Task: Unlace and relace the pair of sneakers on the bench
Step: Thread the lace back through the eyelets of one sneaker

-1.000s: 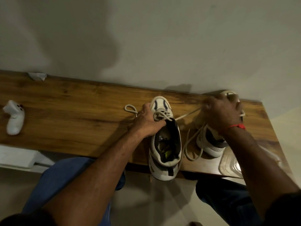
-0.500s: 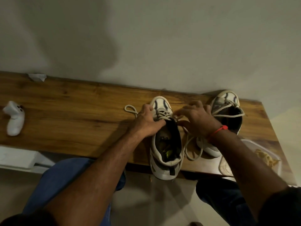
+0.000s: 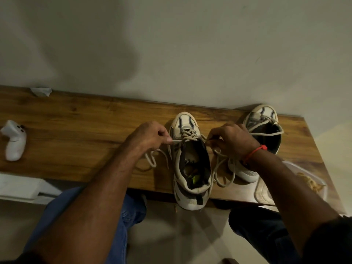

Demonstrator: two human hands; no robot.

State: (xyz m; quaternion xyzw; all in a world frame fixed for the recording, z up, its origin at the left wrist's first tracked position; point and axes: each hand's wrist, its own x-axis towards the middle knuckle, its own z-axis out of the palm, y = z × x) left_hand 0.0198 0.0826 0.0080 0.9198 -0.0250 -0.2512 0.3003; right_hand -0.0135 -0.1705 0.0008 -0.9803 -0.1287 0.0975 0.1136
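Two white sneakers stand on the wooden bench point(image 3: 76, 134), toes to the wall. The nearer sneaker point(image 3: 190, 161) sits mid-bench with its heel over the front edge and its cream lace point(image 3: 187, 135) threaded through the lower eyelets. My left hand point(image 3: 148, 137) pinches one lace end at the shoe's left side. My right hand point(image 3: 231, 140) pinches the other end at its right side. Loose lace loops lie on both sides. The second sneaker point(image 3: 264, 128) stands to the right, partly hidden by my right wrist.
A white game controller point(image 3: 14, 142) lies at the bench's left end. A scrap of white paper point(image 3: 41, 91) rests by the wall. A clear tray with food point(image 3: 308, 182) sits at the right front corner. My knees are below the front edge.
My right hand came back from over the right sneaker to the nearer shoe's right side. My left hand shifted off the shoe's top to its left side, and the left lace loop now lies nearer the front.
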